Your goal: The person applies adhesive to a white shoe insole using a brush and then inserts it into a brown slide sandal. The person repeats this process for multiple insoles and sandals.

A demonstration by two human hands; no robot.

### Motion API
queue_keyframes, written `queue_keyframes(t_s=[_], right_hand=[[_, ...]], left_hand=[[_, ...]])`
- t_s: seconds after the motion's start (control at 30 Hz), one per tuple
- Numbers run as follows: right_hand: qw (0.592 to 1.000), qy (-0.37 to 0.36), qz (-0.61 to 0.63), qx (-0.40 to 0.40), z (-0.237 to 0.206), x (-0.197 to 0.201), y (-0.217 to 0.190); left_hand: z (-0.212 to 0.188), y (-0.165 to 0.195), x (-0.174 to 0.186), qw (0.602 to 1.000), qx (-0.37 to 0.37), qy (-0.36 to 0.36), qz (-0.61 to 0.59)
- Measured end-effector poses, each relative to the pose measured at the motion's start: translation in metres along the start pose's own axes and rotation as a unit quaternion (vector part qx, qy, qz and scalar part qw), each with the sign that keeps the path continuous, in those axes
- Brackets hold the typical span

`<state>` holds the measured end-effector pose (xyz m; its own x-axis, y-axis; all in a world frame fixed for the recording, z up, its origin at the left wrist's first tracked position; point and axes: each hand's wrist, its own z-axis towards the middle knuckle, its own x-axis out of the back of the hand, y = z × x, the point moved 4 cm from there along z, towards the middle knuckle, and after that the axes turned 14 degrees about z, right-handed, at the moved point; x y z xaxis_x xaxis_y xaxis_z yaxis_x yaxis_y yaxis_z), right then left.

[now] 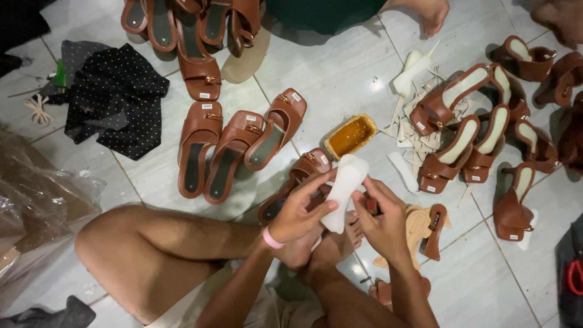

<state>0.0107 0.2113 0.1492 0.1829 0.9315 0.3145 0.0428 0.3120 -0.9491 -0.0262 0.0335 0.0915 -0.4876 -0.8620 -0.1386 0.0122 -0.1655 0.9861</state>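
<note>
I sit on a white tiled floor with my bare legs folded. My left hand, with a pink band at the wrist, holds a white shoe insole upright by its left edge. My right hand touches the insole's lower right side, and something small and dark red shows between its fingers. Just beyond my hands lies a brown sandal. A small yellow tray of amber glue stands on the floor a little further out.
Several brown sandals lie to the left, and several more with white insoles to the right beside white paper strips. A black dotted cloth and a plastic bag are at left. Another person's foot is at top.
</note>
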Motion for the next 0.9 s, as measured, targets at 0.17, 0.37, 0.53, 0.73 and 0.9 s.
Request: queue_keyframes(t_s=[0.17, 0.37, 0.53, 0.73, 0.9], right_hand=[[0.988, -0.009, 0.154, 0.016, 0.002, -0.002, 0.012], [0.976, 0.036, 0.192, -0.096, 0.003, 0.0, 0.036], [0.971, 0.041, 0.212, -0.097, 0.002, -0.002, 0.033], [0.989, -0.036, 0.08, -0.118, -0.004, -0.001, 0.005], [0.99, -0.058, -0.049, -0.117, -0.012, -0.009, -0.017]], left_hand=[[-0.001, 0.002, 0.005, 0.999, 0.02, -0.029, 0.008], [0.0, -0.001, 0.005, 0.998, 0.007, -0.064, -0.015], [-0.001, -0.007, 0.006, 0.995, 0.033, -0.072, -0.053], [0.002, -0.01, 0.005, 0.993, 0.075, -0.023, -0.091], [0.007, 0.0, 0.008, 0.994, 0.051, 0.019, -0.094]])
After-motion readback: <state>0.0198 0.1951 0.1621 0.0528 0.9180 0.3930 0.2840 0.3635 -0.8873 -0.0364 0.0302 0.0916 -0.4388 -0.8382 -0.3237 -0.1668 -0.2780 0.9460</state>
